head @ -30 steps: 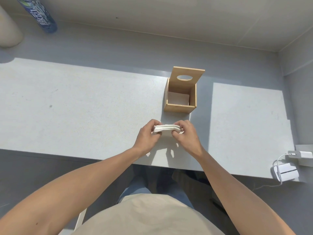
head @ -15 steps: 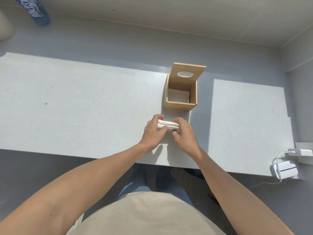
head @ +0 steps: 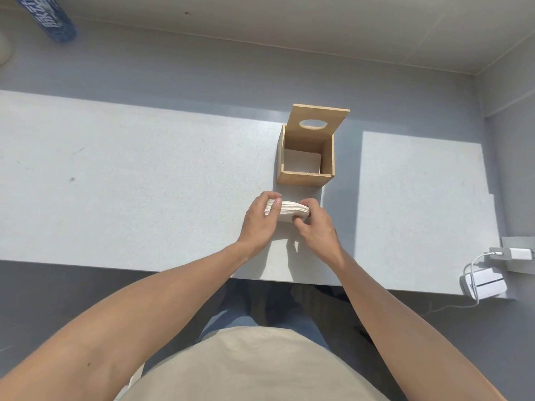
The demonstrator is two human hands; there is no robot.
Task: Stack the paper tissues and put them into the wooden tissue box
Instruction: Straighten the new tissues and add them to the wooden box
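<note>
A stack of white paper tissues (head: 289,209) is held between both my hands, just above the white table. My left hand (head: 260,224) grips its left end, thumb on top. My right hand (head: 317,227) grips the right end. Just beyond the stack stands the wooden tissue box (head: 304,178), its lid with an oval hole swung up and back. Something flat and white shows at the bottom of the box.
The white table (head: 130,183) has its near edge under my forearms. A blue bottle (head: 49,18) lies at the far left. A white charger with a cable (head: 483,280) sits at the right edge, near a plug (head: 518,253).
Both hands have carried the tissue stack a little farther from me, closer to the box. The left thumb now lies on top of the stack.
</note>
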